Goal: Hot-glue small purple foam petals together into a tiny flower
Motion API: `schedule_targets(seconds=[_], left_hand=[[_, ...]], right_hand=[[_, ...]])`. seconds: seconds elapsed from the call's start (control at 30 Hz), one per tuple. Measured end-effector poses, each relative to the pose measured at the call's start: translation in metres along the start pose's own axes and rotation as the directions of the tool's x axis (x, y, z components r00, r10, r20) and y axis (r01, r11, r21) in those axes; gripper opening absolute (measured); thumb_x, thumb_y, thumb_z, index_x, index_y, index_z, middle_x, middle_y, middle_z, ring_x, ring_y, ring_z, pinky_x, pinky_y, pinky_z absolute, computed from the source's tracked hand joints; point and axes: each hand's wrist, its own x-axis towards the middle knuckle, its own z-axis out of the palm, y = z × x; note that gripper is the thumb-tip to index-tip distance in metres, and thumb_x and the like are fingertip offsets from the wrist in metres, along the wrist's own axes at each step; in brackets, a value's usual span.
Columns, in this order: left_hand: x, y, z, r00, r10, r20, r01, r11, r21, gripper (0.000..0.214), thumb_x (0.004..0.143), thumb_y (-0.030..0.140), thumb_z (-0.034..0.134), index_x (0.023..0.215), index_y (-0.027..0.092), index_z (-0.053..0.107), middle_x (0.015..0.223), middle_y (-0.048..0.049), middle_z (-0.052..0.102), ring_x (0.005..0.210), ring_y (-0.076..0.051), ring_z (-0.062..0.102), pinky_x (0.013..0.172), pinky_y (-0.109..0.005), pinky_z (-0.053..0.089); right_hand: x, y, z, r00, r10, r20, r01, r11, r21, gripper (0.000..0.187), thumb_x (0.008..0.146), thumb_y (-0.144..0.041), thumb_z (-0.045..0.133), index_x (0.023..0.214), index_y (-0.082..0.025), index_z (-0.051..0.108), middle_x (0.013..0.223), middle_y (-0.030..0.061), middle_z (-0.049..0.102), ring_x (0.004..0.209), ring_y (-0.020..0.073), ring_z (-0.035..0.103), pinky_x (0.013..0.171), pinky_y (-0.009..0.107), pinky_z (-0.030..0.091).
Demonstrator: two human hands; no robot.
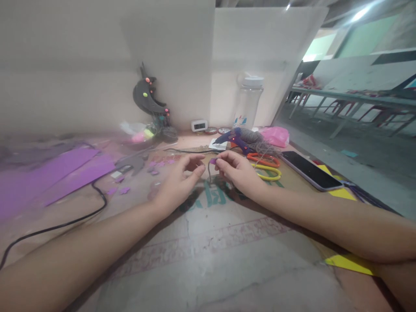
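The right hand (pixel 238 171) is pinching a small purple foam piece (pixel 212 161), with a thin dark cord (pixel 209 175) hanging straight below. The left hand (pixel 180 177), loosely open and empty, is hovering just beside.

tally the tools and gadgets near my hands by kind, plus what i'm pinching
scissors: 2, orange-handled and yellow-handled
glue gun: 1
phone: 1
water bottle: 1
clock: 1
purple piece pinched in right hand: 1
total: 7
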Motion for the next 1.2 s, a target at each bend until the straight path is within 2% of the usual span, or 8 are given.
schedule_targets(seconds=[0.07,0.2,0.3,0.5,0.7,0.87,1.03,1.2], left_hand=[[0.0002,0.0004,-0.0002,0.999,-0.031,-0.008,0.031,1.0,-0.004,0.03,0.087,0.03,0.052,0.113,0.019,0.06,0.107,-0.0066,0.065,0.095,-0.018,0.061,0.077,-0.029,0.049],[0.0,0.0046,-0.0017,0.996,-0.086,0.027,0.085,0.996,0.039,0.023,0.085,0.029,0.051,0.099,0.02,0.068,0.095,-0.0041,0.07,0.085,-0.018,0.064,0.075,-0.028,0.049],[0.0008,0.004,-0.0023,0.992,-0.122,0.025,0.122,0.992,0.027,0.025,0.084,0.034,0.053,0.098,0.022,0.07,0.088,-0.0029,0.071,0.079,-0.018,0.065,0.075,-0.029,0.049],[0.0037,-0.0041,-0.0018,0.98,-0.198,0.006,0.198,0.978,-0.072,0.029,0.081,0.043,0.059,0.094,0.02,0.069,0.087,-0.004,0.071,0.083,-0.019,0.065,0.077,-0.03,0.048],[0.0035,-0.0029,-0.0021,0.985,-0.171,-0.004,0.171,0.983,-0.068,0.023,0.081,0.041,0.06,0.086,0.019,0.063,0.082,-0.0014,0.066,0.073,-0.015,0.06,0.068,-0.027,0.046],[0.0033,-0.0036,-0.002,0.995,-0.095,0.04,0.099,0.987,-0.129,0.014,0.088,0.033,0.049,0.083,0.02,0.054,0.079,-0.0002,0.058,0.074,-0.014,0.056,0.068,-0.026,0.046],[0.0031,-0.0043,-0.0012,0.997,-0.069,0.038,0.073,0.989,-0.127,0.026,0.094,0.034,0.037,0.076,0.021,0.049,0.073,0.001,0.051,0.07,-0.014,0.053,0.067,-0.026,0.045],[0.0048,-0.002,-0.0023,0.998,-0.063,0.01,0.063,0.998,-0.018,0.036,0.096,0.037,0.034,0.069,0.019,0.051,0.065,0.0006,0.051,0.066,-0.015,0.051,0.064,-0.027,0.043]], right_hand=[[0.0027,0.0028,-0.0012,0.999,0.037,-0.019,-0.036,0.997,0.068,0.02,0.083,-0.038,0.056,0.086,-0.018,0.055,0.071,-0.0024,0.057,0.054,0.0083,0.046,0.051,0.024,0.037],[0.0055,0.0038,-0.0017,0.998,0.06,-0.036,-0.056,0.992,0.115,0.022,0.082,-0.039,0.058,0.085,-0.018,0.055,0.07,-0.0022,0.056,0.054,0.0085,0.045,0.052,0.025,0.037],[0.0048,0.0019,-0.001,0.998,0.057,-0.026,-0.054,0.994,0.098,0.021,0.082,-0.038,0.058,0.085,-0.018,0.055,0.07,-0.0021,0.056,0.054,0.0088,0.046,0.052,0.025,0.037],[0.0031,0.0006,0.0008,0.999,0.046,-0.012,-0.045,0.998,0.051,0.021,0.083,-0.038,0.057,0.086,-0.018,0.054,0.069,-0.0028,0.056,0.053,0.0083,0.045,0.052,0.024,0.036],[0.0028,0.0014,0.0011,0.999,0.039,0.012,-0.04,0.998,0.041,0.023,0.083,-0.04,0.057,0.086,-0.017,0.054,0.07,-0.0029,0.055,0.053,0.0077,0.045,0.051,0.023,0.036],[0.0028,0.0005,0.0013,0.999,0.03,0.012,-0.03,0.999,0.012,0.021,0.083,-0.038,0.056,0.087,-0.017,0.055,0.07,-0.0027,0.055,0.055,0.0082,0.046,0.053,0.023,0.038],[0.001,-0.0019,0.0025,0.999,0.027,0.018,-0.027,1.0,0.002,0.021,0.083,-0.038,0.056,0.086,-0.018,0.054,0.069,-0.0035,0.054,0.053,0.0078,0.044,0.051,0.023,0.035],[-0.0005,-0.0016,0.003,0.999,0.025,0.034,-0.025,1.0,-0.017,0.022,0.084,-0.039,0.056,0.085,-0.018,0.053,0.069,-0.0033,0.054,0.055,0.0081,0.044,0.052,0.023,0.035]])
